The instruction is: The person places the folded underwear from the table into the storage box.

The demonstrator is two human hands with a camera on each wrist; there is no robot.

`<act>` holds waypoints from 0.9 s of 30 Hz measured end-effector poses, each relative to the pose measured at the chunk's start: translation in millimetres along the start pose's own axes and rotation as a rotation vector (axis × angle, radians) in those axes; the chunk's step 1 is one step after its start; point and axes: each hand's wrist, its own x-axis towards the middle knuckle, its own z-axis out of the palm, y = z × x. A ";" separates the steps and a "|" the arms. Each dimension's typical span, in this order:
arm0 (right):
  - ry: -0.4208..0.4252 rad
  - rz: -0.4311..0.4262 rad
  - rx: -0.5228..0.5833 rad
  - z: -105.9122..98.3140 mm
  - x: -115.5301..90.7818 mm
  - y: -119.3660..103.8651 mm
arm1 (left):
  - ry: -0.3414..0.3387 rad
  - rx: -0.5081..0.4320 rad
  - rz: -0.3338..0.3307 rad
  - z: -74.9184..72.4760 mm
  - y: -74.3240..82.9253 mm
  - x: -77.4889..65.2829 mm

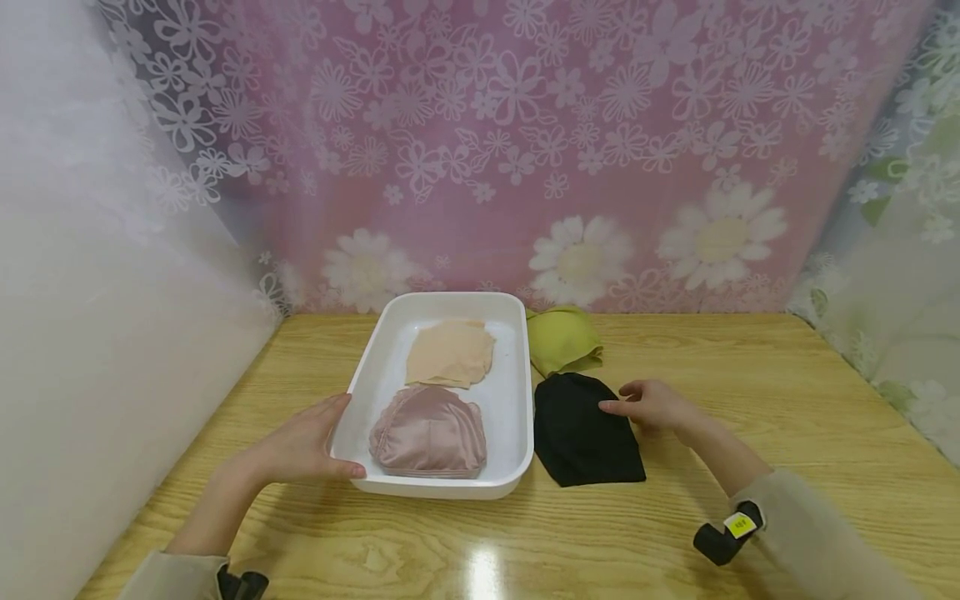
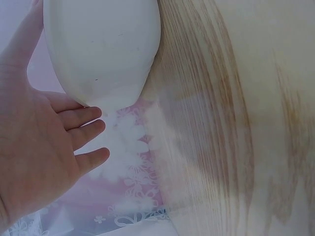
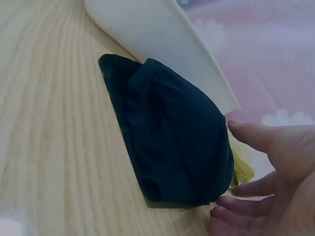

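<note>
Head cam — R hand loose, fingertips at blk cloth edge — L hand spread, touching tray.

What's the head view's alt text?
A person's left hand touches a white rectangular plastic tray holding a beige cloth and a mauve satin garment; their right hand is at the right edge of a rounded black fabric piece beside the tray. A yellow-green fabric piece lies behind it on a wood-grain table, before a pink floral backdrop.
</note>
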 end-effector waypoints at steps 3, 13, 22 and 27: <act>0.012 -0.019 -0.062 3.4 -0.3 -0.7 | -0.001 0.002 -0.003 0.4 -0.8 -0.1; 0.064 -0.037 -0.218 17.4 2.4 -4.8 | -0.008 -0.004 -0.015 -1.0 2.1 -1.5; 0.090 -0.035 -0.255 19.6 5.3 -7.0 | -0.009 0.000 -0.026 -0.3 0.4 -1.1; 0.098 -0.035 -0.237 20.7 5.5 -7.8 | -0.013 -0.009 -0.031 -0.1 0.3 -1.3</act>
